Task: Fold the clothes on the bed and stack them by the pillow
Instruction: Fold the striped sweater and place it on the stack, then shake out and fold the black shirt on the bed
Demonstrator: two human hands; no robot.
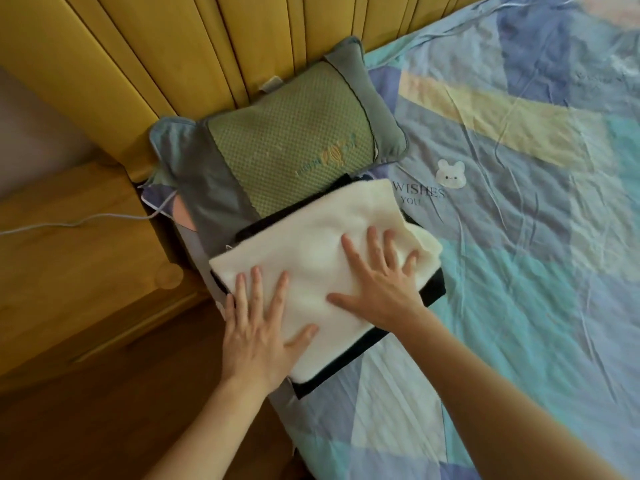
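- While both our hands lie flat on it, the folded cream knit garment (pixel 311 258) sits on top of a folded black garment (pixel 431 285), the pair forming a stack just beside the green-and-grey pillow (pixel 287 143), with the cream piece's far edge touching the pillow's near side.
- Our left hand (pixel 263 327) rests with fingers straight and spread on the cream piece's near-left corner, gripping nothing; our right hand (pixel 377 282) lies open the same way nearer its right end, pressing down.
- The step in hand looks like smoothing and squaring the stack, so we should press evenly from the middle outward, not drag the top layer, since soft knit will likely slide or bunch over the black cloth beneath.
- The black piece shows as a border on the near and right sides, so we would nudge the cream piece until the edges line up better.
- The stack lies close to the bed's left edge, above the wooden floor (pixel 104 427); pushing leftward risks tipping it off.
- Beyond it spreads the patchwork bedsheet (pixel 519 237) with a small white bear patch (pixel 450 173), no other clothes visible on it.
- A white cable (pixel 86 221) crosses the wooden nightstand (pixel 69 254) by the padded yellow headboard (pixel 173 46).
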